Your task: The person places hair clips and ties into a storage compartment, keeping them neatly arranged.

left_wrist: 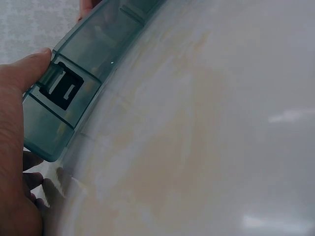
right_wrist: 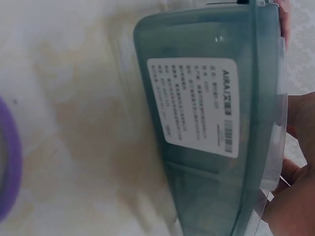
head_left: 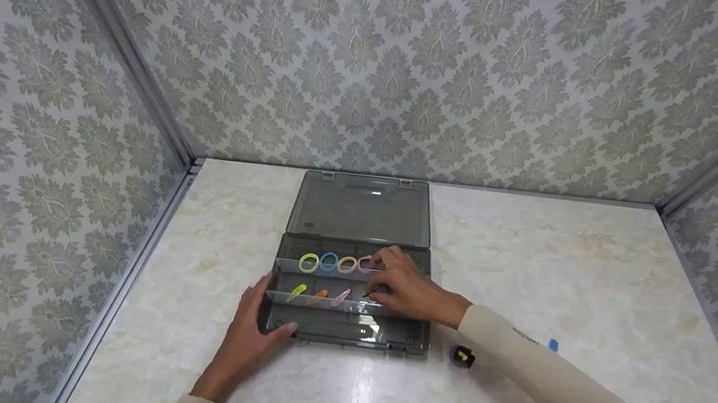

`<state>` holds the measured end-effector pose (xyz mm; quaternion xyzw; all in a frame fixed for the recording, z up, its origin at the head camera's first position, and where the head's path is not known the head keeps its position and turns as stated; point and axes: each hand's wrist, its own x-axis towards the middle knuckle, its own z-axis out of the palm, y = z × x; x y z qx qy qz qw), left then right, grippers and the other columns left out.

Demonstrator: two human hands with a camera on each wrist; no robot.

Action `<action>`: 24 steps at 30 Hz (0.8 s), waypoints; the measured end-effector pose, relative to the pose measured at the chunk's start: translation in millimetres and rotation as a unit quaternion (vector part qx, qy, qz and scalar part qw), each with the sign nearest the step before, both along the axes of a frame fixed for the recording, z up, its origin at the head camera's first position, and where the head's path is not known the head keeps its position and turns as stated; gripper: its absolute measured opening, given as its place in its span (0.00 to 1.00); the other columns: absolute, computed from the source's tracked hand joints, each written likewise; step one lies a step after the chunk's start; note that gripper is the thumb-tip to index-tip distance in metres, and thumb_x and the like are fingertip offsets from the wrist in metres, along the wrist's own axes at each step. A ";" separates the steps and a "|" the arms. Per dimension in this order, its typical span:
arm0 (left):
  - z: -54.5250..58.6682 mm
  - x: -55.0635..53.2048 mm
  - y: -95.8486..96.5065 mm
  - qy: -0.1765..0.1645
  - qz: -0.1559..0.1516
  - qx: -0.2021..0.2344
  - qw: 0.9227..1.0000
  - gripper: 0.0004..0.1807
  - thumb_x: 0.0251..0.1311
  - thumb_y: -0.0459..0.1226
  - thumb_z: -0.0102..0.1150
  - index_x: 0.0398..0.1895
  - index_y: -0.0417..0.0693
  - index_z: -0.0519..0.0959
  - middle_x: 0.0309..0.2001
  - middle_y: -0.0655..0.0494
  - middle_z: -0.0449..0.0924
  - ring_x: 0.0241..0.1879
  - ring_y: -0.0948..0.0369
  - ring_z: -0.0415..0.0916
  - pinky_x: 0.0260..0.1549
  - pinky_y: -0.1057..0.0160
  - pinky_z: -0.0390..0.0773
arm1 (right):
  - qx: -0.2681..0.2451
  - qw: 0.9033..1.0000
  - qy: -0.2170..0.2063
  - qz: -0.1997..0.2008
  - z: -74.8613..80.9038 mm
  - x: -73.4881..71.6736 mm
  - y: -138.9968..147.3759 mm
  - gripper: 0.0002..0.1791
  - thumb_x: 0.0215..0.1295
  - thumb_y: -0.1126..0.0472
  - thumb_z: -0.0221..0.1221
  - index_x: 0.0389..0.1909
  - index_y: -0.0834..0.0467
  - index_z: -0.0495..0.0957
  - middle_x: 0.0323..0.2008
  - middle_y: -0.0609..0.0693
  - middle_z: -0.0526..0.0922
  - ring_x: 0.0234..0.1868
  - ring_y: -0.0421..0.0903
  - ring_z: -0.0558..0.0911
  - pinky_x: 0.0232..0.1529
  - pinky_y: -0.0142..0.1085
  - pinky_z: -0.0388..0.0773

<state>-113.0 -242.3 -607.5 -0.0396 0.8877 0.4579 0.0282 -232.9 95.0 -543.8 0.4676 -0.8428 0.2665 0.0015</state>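
A grey see-through compartment box [head_left: 347,325] lies with its lid [head_left: 361,208] folded back. My left hand [head_left: 251,332] grips its near left corner, thumb on the front rim and fingers along the left side. Over the right part of the middle row, my right hand [head_left: 406,288] pinches a small dark hair clip [head_left: 368,295], mostly hidden by the fingers. Left of it in that row are a yellow hair clip [head_left: 298,291], an orange one and a pink one. Yellow, blue, peach and pink hair ties [head_left: 329,262] stand in the back row, the pink one partly behind my right hand.
On the table right of the box sits a purple ring [head_left: 462,356] with something dark and yellow in it. A blue clip [head_left: 554,345] lies beyond the right sleeve. Patterned walls [head_left: 369,97] enclose the table's back and sides. The box's right side bears a white label [right_wrist: 197,103].
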 end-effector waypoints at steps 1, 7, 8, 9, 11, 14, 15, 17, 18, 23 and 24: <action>0.4 -0.1 0.3 -0.005 0.001 0.000 1.000 0.62 0.65 0.64 0.74 0.92 0.65 0.46 0.91 0.49 0.44 0.89 0.39 0.31 0.83 0.29 0.44 | 0.006 1.000 -0.001 0.002 0.2 -0.7 -1.2 0.03 0.73 0.62 0.72 0.39 0.54 0.93 0.59 0.61 0.82 0.63 0.57 0.74 0.67 0.59 0.72; 3.0 0.3 1.8 -0.018 0.000 -0.002 1.000 0.62 0.64 0.65 0.73 0.92 0.67 0.45 0.91 0.48 0.42 0.89 0.39 0.30 0.83 0.29 0.43 | 0.038 0.999 -0.003 0.009 1.1 -4.2 -7.8 0.02 0.72 0.61 0.74 0.37 0.54 0.92 0.61 0.61 0.82 0.65 0.58 0.74 0.66 0.60 0.71; 3.3 0.4 1.7 -0.019 -0.001 -0.003 1.000 0.62 0.64 0.66 0.73 0.92 0.67 0.45 0.91 0.48 0.42 0.89 0.39 0.30 0.83 0.29 0.43 | 0.042 0.999 -0.003 0.008 1.2 -4.7 -9.0 0.02 0.71 0.61 0.74 0.37 0.54 0.92 0.61 0.61 0.82 0.65 0.58 0.74 0.65 0.60 0.72; 3.0 0.4 1.5 -0.018 -0.002 -0.003 1.000 0.62 0.65 0.65 0.73 0.92 0.68 0.45 0.91 0.48 0.42 0.89 0.39 0.30 0.83 0.29 0.43 | 0.045 0.999 -0.003 0.008 1.2 -5.2 -10.4 0.02 0.71 0.61 0.75 0.37 0.54 0.92 0.61 0.61 0.82 0.65 0.58 0.74 0.64 0.60 0.72; 2.3 0.0 1.0 -0.015 -0.002 -0.003 1.000 0.62 0.65 0.65 0.73 0.92 0.68 0.45 0.91 0.49 0.42 0.89 0.39 0.30 0.83 0.30 0.43 | 0.052 0.999 0.000 0.007 1.2 -6.0 -12.9 0.02 0.69 0.61 0.76 0.36 0.54 0.93 0.61 0.60 0.83 0.66 0.58 0.74 0.63 0.59 0.73; 1.3 -0.5 0.0 -0.013 -0.003 -0.002 1.000 0.62 0.64 0.66 0.74 0.92 0.69 0.45 0.91 0.49 0.42 0.89 0.39 0.30 0.83 0.29 0.44 | 0.060 0.998 -0.002 0.005 1.4 -7.0 -16.2 0.02 0.69 0.61 0.77 0.36 0.54 0.94 0.62 0.59 0.83 0.67 0.57 0.74 0.62 0.59 0.73; 1.1 -0.6 -0.1 -0.012 -0.003 -0.001 1.000 0.62 0.64 0.66 0.74 0.92 0.69 0.45 0.91 0.49 0.43 0.89 0.40 0.31 0.83 0.29 0.44 | 0.062 0.998 -0.004 0.006 1.5 -7.2 -17.1 0.02 0.69 0.61 0.77 0.35 0.53 0.94 0.62 0.59 0.83 0.67 0.57 0.73 0.63 0.60 0.72; 0.9 -0.7 -0.3 -0.012 -0.003 -0.001 1.000 0.62 0.64 0.66 0.74 0.92 0.69 0.45 0.91 0.49 0.43 0.89 0.40 0.31 0.83 0.29 0.45 | 0.065 0.998 -0.010 0.007 1.7 -7.5 -18.1 0.02 0.70 0.61 0.76 0.35 0.53 0.94 0.63 0.58 0.83 0.68 0.57 0.73 0.64 0.61 0.72; 1.0 -0.6 -0.3 -0.012 -0.003 -0.002 1.000 0.62 0.64 0.66 0.74 0.92 0.69 0.45 0.91 0.49 0.43 0.89 0.40 0.31 0.83 0.29 0.45 | 0.066 0.998 -0.014 0.007 1.8 -7.8 -18.6 0.02 0.70 0.61 0.76 0.36 0.53 0.95 0.63 0.58 0.83 0.69 0.57 0.72 0.64 0.62 0.71; -0.6 -1.4 -0.4 -0.010 -0.001 -0.004 1.000 0.62 0.64 0.65 0.74 0.92 0.69 0.46 0.91 0.51 0.43 0.89 0.40 0.31 0.83 0.30 0.44 | 0.070 0.997 -0.023 0.009 1.8 -9.0 -19.8 0.03 0.71 0.61 0.75 0.36 0.52 0.95 0.64 0.58 0.83 0.70 0.58 0.72 0.66 0.64 0.70; -0.7 -1.5 -0.4 -0.008 -0.001 -0.004 1.000 0.62 0.64 0.65 0.74 0.92 0.68 0.46 0.91 0.51 0.44 0.89 0.40 0.31 0.83 0.30 0.44 | 0.072 0.997 -0.023 0.009 1.6 -9.4 -19.9 0.02 0.70 0.61 0.75 0.36 0.53 0.95 0.64 0.58 0.84 0.70 0.58 0.72 0.66 0.64 0.70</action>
